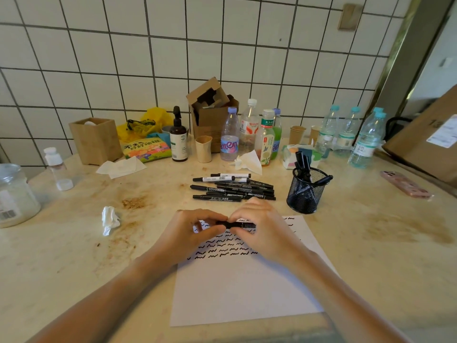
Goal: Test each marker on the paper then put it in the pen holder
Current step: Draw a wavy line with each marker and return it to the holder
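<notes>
head view, and both hands meet over the top of the paper (247, 288). the left hand (195, 231) has its fingers curled round one end of a black marker (237, 224), the right hand (259, 224) pinches the other end, and the marker lies level between them just above the sheet. whether the cap is coming off or going on, the picture does not tell.

progress now: rows of short black squiggles fill the upper part of the paper, so plenty of testing looks done. the mesh pen holder (308, 191) stands right of the pile and beyond the sheet's far right corner, with several markers already standing in it. still, a pile of markers (233, 188) lies flat on the table (74, 256) just beyond the hands, so by that count a good share is left.

room to move: the lower half of the paper is blank, with space for more marks. the path from hands to holder looks open across bare table. the holder's rim is crowded by leaning markers, so a drop-in wants a little aim. a crumpled tissue (110, 220) sits well left, a pink phone (405, 184) well right, bottles along the back wall, none in the way.
</notes>
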